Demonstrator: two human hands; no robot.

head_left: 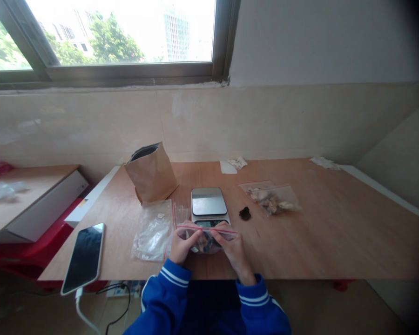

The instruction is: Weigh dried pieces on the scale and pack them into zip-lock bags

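Both of my hands pinch the red-striped top edge of a clear zip bag (pixel 206 244) with dark and tan dried pieces inside. My left hand (pixel 182 244) grips the left part of the strip, thumb pointing inward. My right hand (pixel 233 246) grips it right of the middle. The bag hangs just in front of a kitchen scale (pixel 209 202) with a silver plate, covering part of its display. Left of my left hand lie flat clear zip bags (pixel 152 232). A dark dried piece (pixel 245 213) rests on the table right of the scale.
Filled zip bags (pixel 274 200) lie to the right on the wooden table (pixel 317 232). A brown paper bag (pixel 152 174) stands open at the back left. A phone (pixel 84 258) with a white cable overhangs the front left edge. Crumpled tissue (pixel 237 163) lies by the wall.
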